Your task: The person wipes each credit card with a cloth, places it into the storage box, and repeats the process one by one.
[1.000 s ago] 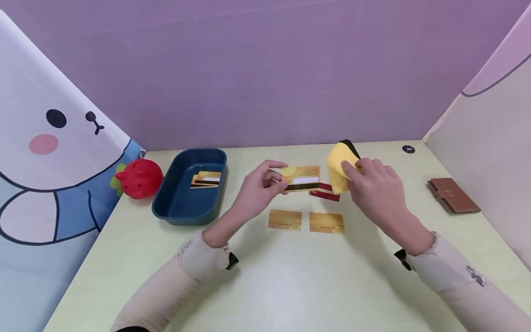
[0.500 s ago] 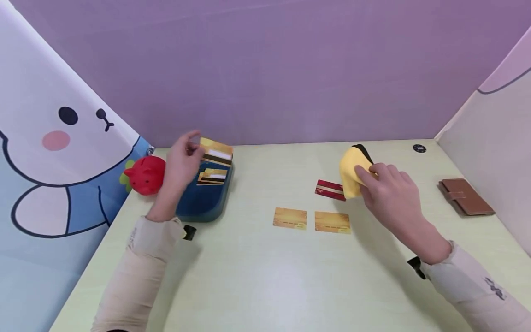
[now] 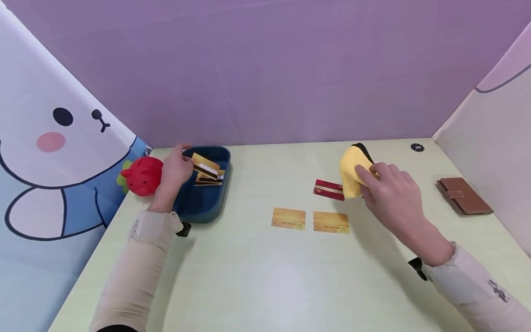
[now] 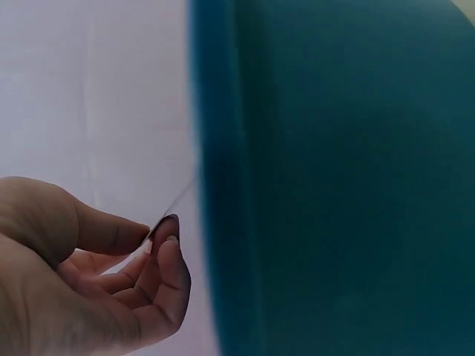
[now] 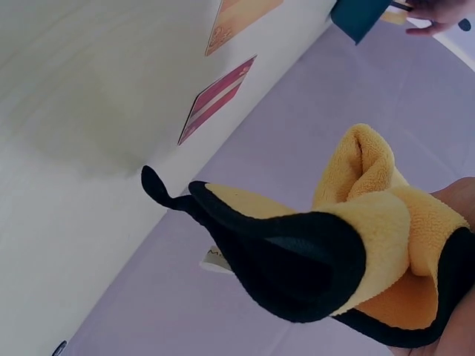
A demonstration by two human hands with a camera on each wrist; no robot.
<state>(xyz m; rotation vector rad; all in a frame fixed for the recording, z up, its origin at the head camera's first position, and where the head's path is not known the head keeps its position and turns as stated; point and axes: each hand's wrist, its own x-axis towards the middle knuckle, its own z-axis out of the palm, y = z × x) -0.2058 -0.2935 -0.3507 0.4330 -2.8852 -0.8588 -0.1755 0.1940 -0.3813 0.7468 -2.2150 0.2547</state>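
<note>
One card [image 3: 206, 165], tilted in or just above the tray [image 3: 201, 205], left end pinched in the left hand's fingers [image 4: 172, 278]: likely light, stiff, slick, so grip edges; cloth [image 3: 352, 171] pinched by the right hand [image 3: 392, 196] looks soft, floppy, bunch anywhere.

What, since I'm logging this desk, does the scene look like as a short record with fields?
Left grip: pinches tilted gold card at blue tray
In tray: striped cards
Right grip: holds yellow cloth, black-edged
Table: two gold cards, red card
Far left: red pig figure
Far right: brown wallet, black disc
</note>
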